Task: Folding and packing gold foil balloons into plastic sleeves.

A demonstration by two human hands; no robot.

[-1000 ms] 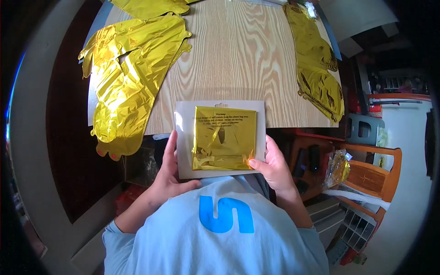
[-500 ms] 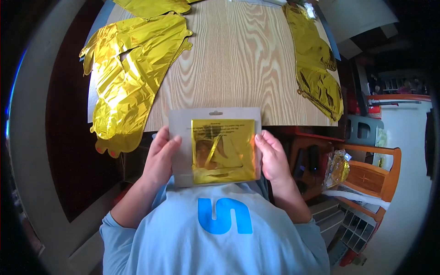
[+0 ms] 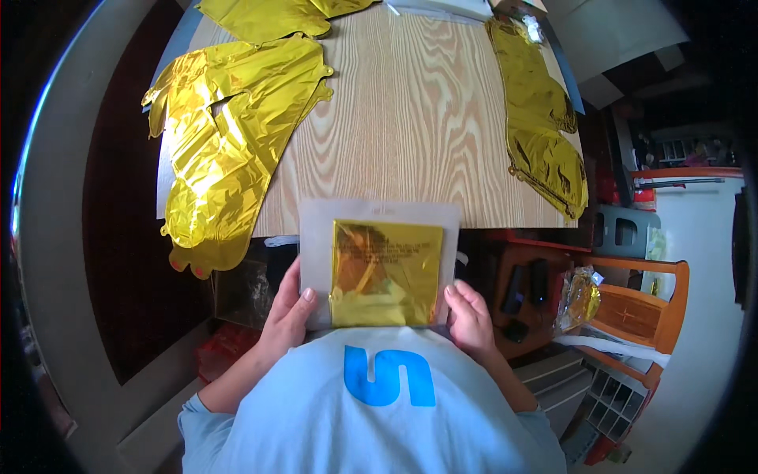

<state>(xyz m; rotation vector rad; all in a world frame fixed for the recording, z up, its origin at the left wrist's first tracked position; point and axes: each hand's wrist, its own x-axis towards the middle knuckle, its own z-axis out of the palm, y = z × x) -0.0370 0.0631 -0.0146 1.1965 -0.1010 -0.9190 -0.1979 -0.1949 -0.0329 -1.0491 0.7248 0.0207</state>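
Between my two hands is a flat clear plastic package (image 3: 387,272) with a folded gold foil balloon inside, held close to my body at the table's near edge. My left hand (image 3: 288,314) grips its lower left edge, thumb on the front. The lower right edge is pinched by my right hand (image 3: 470,317). Small print and a hang hole show on the package. A flattened gold foil balloon (image 3: 225,142) lies along the table's left side, its rounded end hanging over the near edge. Another long gold foil balloon (image 3: 541,118) is spread along the right side.
More gold foil (image 3: 272,17) lies at the far left of the wooden table (image 3: 395,118). White flat items (image 3: 450,8) sit at the far edge. To the right stands a wooden chair (image 3: 632,312) with a clear bag of gold foil (image 3: 582,299) on it. A grey stool (image 3: 624,227) is behind.
The package has moved slightly down and right, toward my body. Both hands are now lower on its sides, still holding it.
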